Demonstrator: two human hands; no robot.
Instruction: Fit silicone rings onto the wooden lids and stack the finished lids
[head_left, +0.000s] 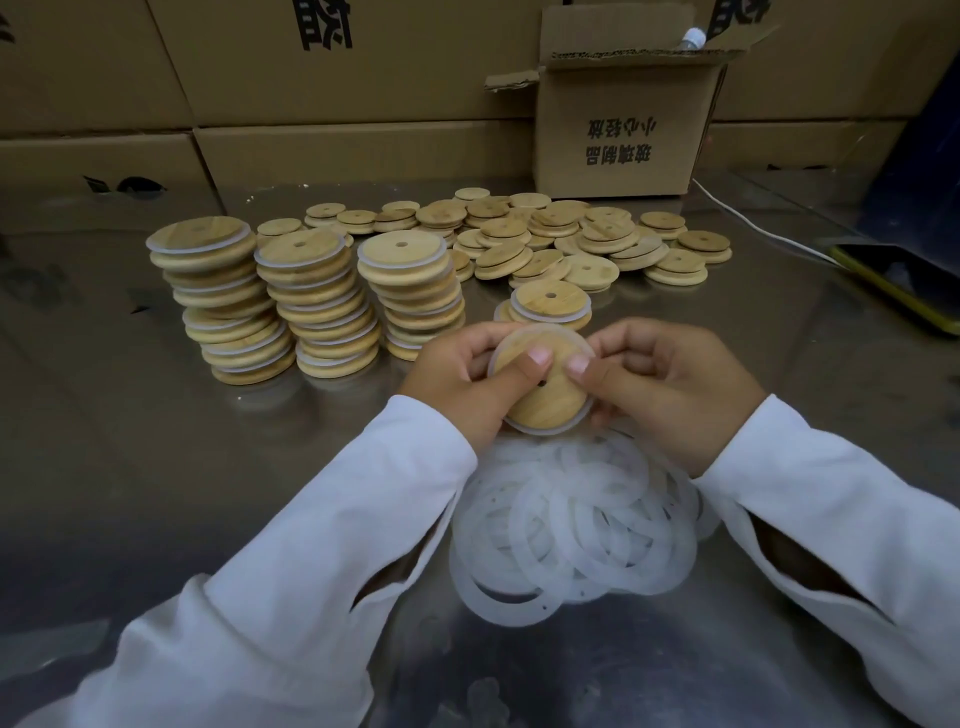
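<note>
Seating silicone ring (540, 429) on wooden lid (545, 397), held between left hand (457, 376) and right hand (670, 387), fingers curled round rim, thumbs pressing top face. Finished stack (550, 307) sits just beyond, centred.

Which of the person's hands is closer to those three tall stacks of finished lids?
Left. The left hand sits just right of the tall stacks; the right hand is farther right, across the held lid.
</note>
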